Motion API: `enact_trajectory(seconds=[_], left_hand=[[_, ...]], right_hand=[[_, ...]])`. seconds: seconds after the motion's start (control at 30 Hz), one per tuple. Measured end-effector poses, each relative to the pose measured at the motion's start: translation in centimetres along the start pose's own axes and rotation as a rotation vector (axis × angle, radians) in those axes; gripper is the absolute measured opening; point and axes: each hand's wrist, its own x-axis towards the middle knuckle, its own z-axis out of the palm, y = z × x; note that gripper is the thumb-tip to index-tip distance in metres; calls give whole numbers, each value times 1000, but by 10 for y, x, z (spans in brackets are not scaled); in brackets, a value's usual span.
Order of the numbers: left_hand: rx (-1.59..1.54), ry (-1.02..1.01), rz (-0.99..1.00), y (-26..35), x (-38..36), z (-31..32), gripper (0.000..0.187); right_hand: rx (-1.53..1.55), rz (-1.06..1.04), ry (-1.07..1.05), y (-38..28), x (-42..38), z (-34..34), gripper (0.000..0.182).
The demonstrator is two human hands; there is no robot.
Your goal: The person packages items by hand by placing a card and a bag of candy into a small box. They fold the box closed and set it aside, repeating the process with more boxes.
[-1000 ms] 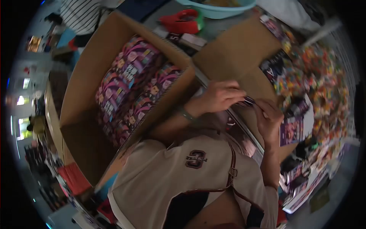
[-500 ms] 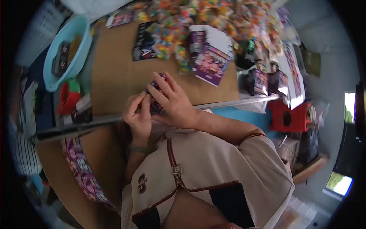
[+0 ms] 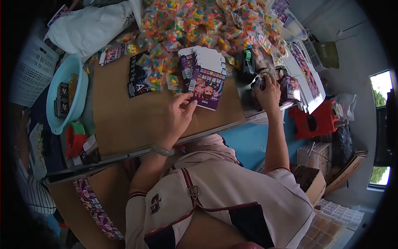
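My left hand [image 3: 179, 118] is at the lower left edge of a fanned stack of flat purple-and-white cartons [image 3: 209, 85], its thumb and fingertips closed on the front purple carton's edge. At the right of the table, my right hand [image 3: 269, 94] has its fingers bent around a dark purple box [image 3: 258, 86]; the palm hides part of it. Another dark box with printed figures [image 3: 290, 88] stands just right of that hand. A black tape dispenser [image 3: 248, 64] is behind it. Candy packets [image 3: 157, 68] lie left of the cartons.
Many candy packets [image 3: 199, 18] are heaped at the back. A blue basin [image 3: 53, 97] with dark boxes and a red tape holder [image 3: 75, 141] are at the left. White printed sheets [image 3: 306, 79] lie at the right edge, above a red stool [image 3: 317, 120].
My hands were together over a small purple item near the table's front. They have parted: my left hand is now at the flat cartons, my right hand at the boxes on the right.
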Motion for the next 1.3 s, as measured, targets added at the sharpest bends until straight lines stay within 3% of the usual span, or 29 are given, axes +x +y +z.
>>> enact_trajectory(seconds=[0.13,0.2,0.23,0.3,0.43,0.5,0.67,0.73,0.77,0.8,0.83,0.97,1.1,1.17,1.23,1.3], left_hand=[[68,28,-121,3,0,-12,31],[149,47,-182,2,0,-7,44],[153,51,-182,0,1,-2,44],[396,147,97,-5,5,11,60],[493,119,223,-31,14,27,73],[516,89,190,-34,14,27,74],[630,48,204,-18,8,21,77],[606,181,412,-13,4,17,78],[609,185,411,-11,0,14,78],[478,172,349,-8,-6,11,74],[346,156,285,-4,-12,8,69],[400,270,343,4,-32,-12,57],[345,269,179,-8,-56,-42,48],[298,304,114,-1,-62,-54,47],[-245,473,22,15,-69,-55,38],[-311,429,-56,11,-83,-58,36]], right_hand=[[-290,-66,56,-19,1,5,54],[60,-267,210,-53,9,1,50],[317,-350,135,-73,13,4,42],[564,-378,-91,-110,13,20,35],[268,-559,-41,-136,14,50,37],[280,-461,-256,-143,13,45,35],[365,-439,-304,-151,8,31,28],[396,-442,-343,-160,-2,26,25],[609,-409,-345,-164,-7,25,21],[822,-371,-346,-170,-14,25,19],[826,-373,-350,-177,-23,24,19],[940,-357,-309,-210,-53,10,20],[1104,-438,-564,-214,-64,13,23],[712,-813,231,-215,-61,10,29],[750,-710,143,-205,-75,29,34],[1054,-331,-426,-198,-92,43,31]])
